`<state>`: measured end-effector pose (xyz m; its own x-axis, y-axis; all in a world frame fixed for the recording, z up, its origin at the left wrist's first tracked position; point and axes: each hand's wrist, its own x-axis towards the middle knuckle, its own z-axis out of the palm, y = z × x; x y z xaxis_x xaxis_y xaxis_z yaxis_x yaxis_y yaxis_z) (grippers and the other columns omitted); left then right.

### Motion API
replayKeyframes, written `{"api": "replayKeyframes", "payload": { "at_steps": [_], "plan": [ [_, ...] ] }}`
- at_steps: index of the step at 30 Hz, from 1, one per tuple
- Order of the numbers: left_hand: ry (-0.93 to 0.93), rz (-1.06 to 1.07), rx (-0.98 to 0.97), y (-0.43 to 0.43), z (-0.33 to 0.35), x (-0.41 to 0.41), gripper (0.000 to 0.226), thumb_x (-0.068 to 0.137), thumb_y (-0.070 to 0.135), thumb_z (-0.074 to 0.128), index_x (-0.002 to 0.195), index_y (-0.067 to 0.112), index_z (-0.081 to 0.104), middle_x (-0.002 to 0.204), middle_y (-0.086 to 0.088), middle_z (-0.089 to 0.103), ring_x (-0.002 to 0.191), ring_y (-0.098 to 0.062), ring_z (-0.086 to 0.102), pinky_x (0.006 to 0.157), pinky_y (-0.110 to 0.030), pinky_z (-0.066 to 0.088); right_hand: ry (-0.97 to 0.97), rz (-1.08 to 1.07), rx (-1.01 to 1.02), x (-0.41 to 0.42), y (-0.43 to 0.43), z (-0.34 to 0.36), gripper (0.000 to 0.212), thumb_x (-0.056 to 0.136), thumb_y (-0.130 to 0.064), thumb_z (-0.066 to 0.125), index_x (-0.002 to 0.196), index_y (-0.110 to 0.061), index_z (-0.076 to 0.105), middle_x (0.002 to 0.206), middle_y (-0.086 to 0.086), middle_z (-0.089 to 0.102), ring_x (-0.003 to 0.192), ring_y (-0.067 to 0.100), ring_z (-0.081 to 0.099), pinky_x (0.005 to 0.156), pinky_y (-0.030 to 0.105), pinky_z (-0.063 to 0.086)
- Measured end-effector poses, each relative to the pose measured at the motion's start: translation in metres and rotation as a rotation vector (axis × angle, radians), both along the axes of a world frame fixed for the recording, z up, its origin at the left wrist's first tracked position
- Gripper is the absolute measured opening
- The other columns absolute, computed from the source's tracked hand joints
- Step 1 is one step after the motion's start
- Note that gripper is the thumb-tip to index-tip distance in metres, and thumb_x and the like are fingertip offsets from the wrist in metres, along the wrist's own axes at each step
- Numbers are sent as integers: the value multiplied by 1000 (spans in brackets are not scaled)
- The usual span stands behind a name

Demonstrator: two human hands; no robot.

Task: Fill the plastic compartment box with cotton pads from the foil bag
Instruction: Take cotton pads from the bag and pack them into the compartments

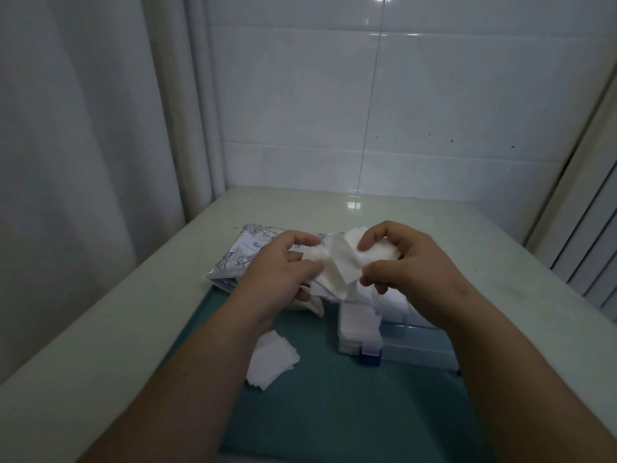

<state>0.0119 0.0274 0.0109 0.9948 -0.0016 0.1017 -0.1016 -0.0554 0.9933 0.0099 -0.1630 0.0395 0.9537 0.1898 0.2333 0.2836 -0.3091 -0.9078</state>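
Note:
Both hands hold a loose bunch of white cotton pads (340, 265) above the table. My left hand (283, 265) pinches the bunch's left side and my right hand (400, 259) grips its right side, fingers curled over it. The silver foil bag (240, 255) with blue print lies behind my left hand, partly hidden. Below my right hand sits the clear plastic compartment box (397, 342) with blue latches; its left compartment holds stacked white pads. A small pile of loose pads (270, 360) lies on the mat under my left forearm.
A teal mat (334, 412) covers the front of the pale table (133, 329). White tiled wall stands behind, a curtain hangs at left, and a ribbed panel stands at right.

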Motion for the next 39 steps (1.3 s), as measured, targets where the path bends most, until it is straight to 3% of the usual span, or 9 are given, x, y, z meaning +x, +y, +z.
{"api": "replayKeyframes", "payload": {
  "at_steps": [3, 6, 15, 20, 25, 28, 31, 33, 39],
  "plan": [
    [28, -16, -53, -1, 1, -1, 29, 86, -2, 59, 106, 19, 64, 88, -9, 73, 70, -22, 71, 57, -32, 57, -25, -28, -175, 1, 3, -3, 33, 68, -1, 78, 86, -26, 64, 103, -8, 57, 77, 20, 61, 59, 22, 54],
    [26, -34, -70, -2, 1, -1, 31, 87, -4, 57, 107, 18, 63, 86, -9, 70, 69, -20, 70, 58, -32, 57, -60, -74, -281, 3, 5, -5, 33, 69, -6, 78, 84, -30, 63, 99, -15, 55, 79, 16, 59, 65, 29, 58],
    [46, -40, -130, -3, 3, -3, 28, 90, -4, 54, 107, 15, 66, 92, -16, 66, 79, -25, 70, 66, -39, 60, -88, -95, -335, 2, 4, -3, 36, 70, -7, 78, 86, -32, 59, 96, -20, 51, 81, 10, 55, 67, 23, 52],
    [28, -60, -117, -5, 2, -3, 24, 88, 6, 66, 111, 15, 63, 91, -10, 70, 73, -19, 71, 63, -34, 59, -122, -88, -358, 3, 4, -4, 35, 69, -7, 78, 85, -32, 59, 94, -21, 51, 80, 9, 54, 70, 25, 54],
    [11, 75, -8, -2, -7, 4, 38, 84, -2, 64, 102, 26, 46, 96, -18, 67, 64, -27, 69, 56, -35, 55, -129, -69, -174, 4, 1, -6, 12, 85, -18, 65, 86, -30, 64, 93, -12, 62, 74, 10, 59, 66, 27, 54],
    [-27, 91, 55, -1, -8, 6, 30, 86, -3, 60, 86, 24, 46, 80, -9, 59, 53, -17, 57, 52, -32, 52, -181, -139, -91, 5, -1, -5, 21, 94, -16, 52, 85, -28, 67, 89, -12, 63, 71, 8, 53, 64, 25, 45],
    [-37, 57, 66, -2, -7, 4, 31, 87, -7, 56, 71, 18, 48, 68, -1, 47, 49, -7, 46, 52, -29, 52, -148, -120, -64, 4, -1, -3, 21, 94, -16, 54, 107, -31, 55, 91, -6, 65, 66, 11, 57, 60, 23, 46],
    [-51, 51, 61, -3, -7, 3, 25, 90, -4, 55, 74, 15, 55, 70, -2, 50, 57, -10, 48, 55, -28, 55, -97, -85, -42, 2, -1, -4, 38, 93, -17, 58, 122, -36, 42, 87, -4, 68, 66, 12, 62, 62, 25, 52],
    [-12, 13, 4, -5, -6, 2, 10, 94, 5, 58, 98, 13, 63, 101, -13, 72, 82, -24, 74, 68, -40, 62, -70, -6, -105, 3, 5, -8, 25, 92, -22, 62, 116, -29, 64, 100, -15, 67, 81, 6, 68, 70, 21, 57]
  ]
}}
